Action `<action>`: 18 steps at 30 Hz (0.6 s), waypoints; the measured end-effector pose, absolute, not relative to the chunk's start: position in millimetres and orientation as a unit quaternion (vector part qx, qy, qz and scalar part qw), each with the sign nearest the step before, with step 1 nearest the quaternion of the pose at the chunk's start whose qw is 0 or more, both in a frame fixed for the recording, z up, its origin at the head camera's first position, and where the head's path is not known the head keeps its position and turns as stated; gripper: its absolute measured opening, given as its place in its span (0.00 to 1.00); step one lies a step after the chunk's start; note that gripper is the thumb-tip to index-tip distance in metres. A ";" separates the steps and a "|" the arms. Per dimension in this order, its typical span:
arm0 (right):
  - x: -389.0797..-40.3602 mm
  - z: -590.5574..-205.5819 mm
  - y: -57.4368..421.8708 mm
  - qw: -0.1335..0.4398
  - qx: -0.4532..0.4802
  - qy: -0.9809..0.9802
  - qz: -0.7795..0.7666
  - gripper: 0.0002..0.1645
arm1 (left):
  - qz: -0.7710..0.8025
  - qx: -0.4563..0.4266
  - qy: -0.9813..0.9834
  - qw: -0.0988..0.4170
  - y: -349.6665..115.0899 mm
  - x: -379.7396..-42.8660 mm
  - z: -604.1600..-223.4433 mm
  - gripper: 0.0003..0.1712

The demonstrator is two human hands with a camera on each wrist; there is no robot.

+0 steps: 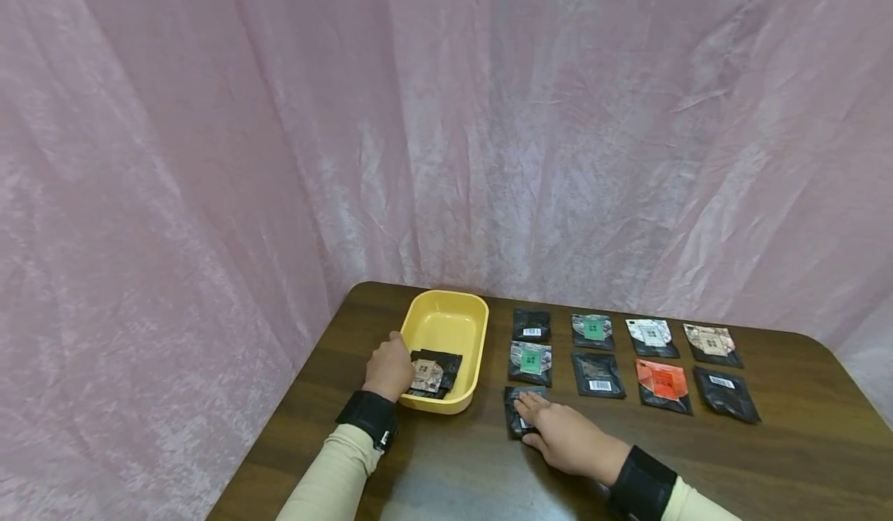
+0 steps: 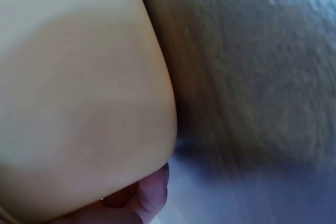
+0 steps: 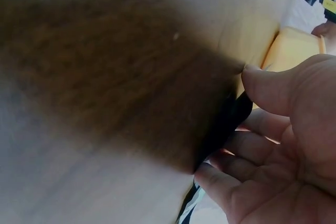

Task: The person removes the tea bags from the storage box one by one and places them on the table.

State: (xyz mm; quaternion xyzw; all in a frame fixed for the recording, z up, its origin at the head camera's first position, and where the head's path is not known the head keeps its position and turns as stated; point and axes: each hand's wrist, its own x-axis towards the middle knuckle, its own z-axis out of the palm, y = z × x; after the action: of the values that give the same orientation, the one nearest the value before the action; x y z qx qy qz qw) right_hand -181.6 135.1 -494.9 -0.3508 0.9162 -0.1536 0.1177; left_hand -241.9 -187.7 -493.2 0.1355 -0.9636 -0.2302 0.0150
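My left hand (image 1: 389, 367) grips the left side of a yellow plastic tub (image 1: 481, 335); its fingertips show against the tub's wall (image 2: 94, 119) in the left wrist view. Inside the tub lie several dark packets (image 1: 428, 375), the top one with a beige label. My right hand (image 1: 568, 434) rests on a black packet (image 1: 513, 426) on the table, its fingers extended over it and the thumb at the near edge. Seen from the right wrist, that black packet (image 3: 227, 124) lies flat beneath the fingers, mostly hidden.
Just beyond the right hand is a green-label packet (image 1: 530, 361), with a barcode-side-up packet (image 1: 532, 325) behind it. To the right, more packets form rows, including a red one (image 1: 663, 386) and a white-label one (image 1: 652, 338). A pink curtain (image 1: 558, 133) hangs behind the wooden table (image 1: 788, 459).
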 end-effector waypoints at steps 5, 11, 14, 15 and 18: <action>-180.1 -493.4 135.5 0.115 -0.351 0.916 -0.158 0.35 | -0.230 0.135 -0.964 0.014 -188.4 -243.3 -494.7 0.26; -179.9 -492.0 135.4 0.124 -0.345 0.916 -0.162 0.35 | -0.233 0.136 -0.963 0.017 -188.9 -244.1 -497.5 0.25; -179.9 -492.7 136.1 0.122 -0.344 0.917 -0.162 0.35 | -0.235 0.135 -0.962 0.018 -189.3 -243.6 -497.5 0.25; -180.0 -493.1 136.5 0.119 -0.343 0.918 -0.161 0.35 | -0.234 0.134 -0.963 0.018 -189.5 -243.6 -497.4 0.25; -180.0 -493.8 137.6 0.112 -0.341 0.920 -0.160 0.36 | -0.233 0.135 -0.963 0.018 -189.7 -243.4 -495.7 0.26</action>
State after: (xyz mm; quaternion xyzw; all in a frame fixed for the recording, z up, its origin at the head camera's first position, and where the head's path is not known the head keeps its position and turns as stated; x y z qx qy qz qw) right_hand -180.0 137.6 -493.8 -0.3408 0.9195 -0.1605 0.1120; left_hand -243.4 -189.7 -495.7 0.1353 -0.9627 -0.2334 0.0179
